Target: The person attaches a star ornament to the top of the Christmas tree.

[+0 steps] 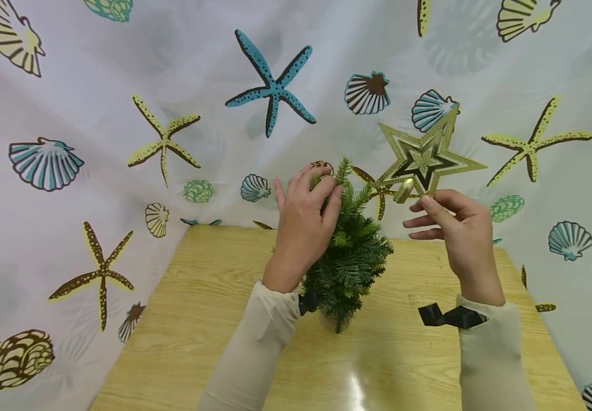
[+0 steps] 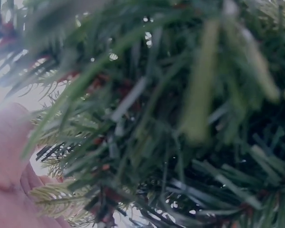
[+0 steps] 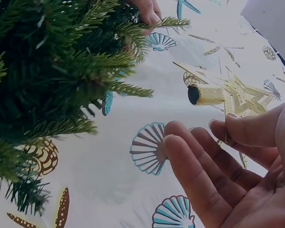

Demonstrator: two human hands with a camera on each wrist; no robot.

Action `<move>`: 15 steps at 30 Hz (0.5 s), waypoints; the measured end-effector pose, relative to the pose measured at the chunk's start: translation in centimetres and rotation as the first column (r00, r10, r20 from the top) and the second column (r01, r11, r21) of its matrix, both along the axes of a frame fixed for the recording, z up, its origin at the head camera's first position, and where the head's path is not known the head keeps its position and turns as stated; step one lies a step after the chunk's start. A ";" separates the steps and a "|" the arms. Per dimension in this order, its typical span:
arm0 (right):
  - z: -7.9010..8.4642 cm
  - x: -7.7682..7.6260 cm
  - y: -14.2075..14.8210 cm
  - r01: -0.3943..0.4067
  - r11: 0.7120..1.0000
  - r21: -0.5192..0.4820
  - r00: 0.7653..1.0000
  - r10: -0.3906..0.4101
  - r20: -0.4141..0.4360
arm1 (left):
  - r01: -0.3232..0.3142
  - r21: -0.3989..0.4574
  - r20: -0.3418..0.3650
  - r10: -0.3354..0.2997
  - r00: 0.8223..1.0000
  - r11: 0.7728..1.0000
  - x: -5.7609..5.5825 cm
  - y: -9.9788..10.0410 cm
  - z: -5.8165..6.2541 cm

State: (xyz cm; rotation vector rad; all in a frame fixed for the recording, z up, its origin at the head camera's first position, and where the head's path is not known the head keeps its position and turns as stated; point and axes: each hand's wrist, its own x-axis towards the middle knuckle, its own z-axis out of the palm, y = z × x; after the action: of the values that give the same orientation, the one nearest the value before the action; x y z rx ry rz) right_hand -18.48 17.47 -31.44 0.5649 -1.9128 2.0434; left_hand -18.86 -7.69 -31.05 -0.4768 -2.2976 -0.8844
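Observation:
A small artificial Christmas tree (image 1: 347,268) stands on the table, its pale base partly visible under the branches. At its upper left my left hand (image 1: 306,211) pinches a sprig near the tip with bent fingers. Green needles of the tree (image 2: 156,118) fill most of the left wrist view. To the right of the tree, my right hand (image 1: 467,240) holds a gold star tree topper (image 1: 424,160) by a lower point, between thumb and index finger. The topper's hollow socket (image 3: 206,95) faces the tree, apart from it. The other right fingers are spread.
The wooden table (image 1: 203,319) ends just behind the tree. A white curtain (image 1: 213,68) printed with starfish and shells surrounds its back and sides. Each wrist carries a black strap (image 1: 452,315).

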 end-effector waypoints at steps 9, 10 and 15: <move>1.9 -0.3 -1.3 -0.031 0.999 -0.036 0.999 0.030 -0.037 | 0.003 0.002 0.019 -0.003 1.000 1.000 0.1 -0.1 0.0; 2.1 -0.3 -1.5 -0.039 0.998 -0.044 0.998 0.037 -0.044 | 0.001 0.002 0.019 -0.001 1.000 1.000 0.1 -0.1 0.0; 3.3 -0.6 -2.7 -0.058 0.995 -0.086 0.996 0.052 -0.069 | 0.000 -0.006 0.025 0.000 1.000 1.000 0.1 0.0 0.2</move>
State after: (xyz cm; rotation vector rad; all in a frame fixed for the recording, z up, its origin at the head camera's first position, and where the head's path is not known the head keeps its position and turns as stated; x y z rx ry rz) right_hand -19.12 14.74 -28.18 0.6622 -1.7795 2.1029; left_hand -18.78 -7.74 -30.86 -0.4709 -2.3237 -0.8884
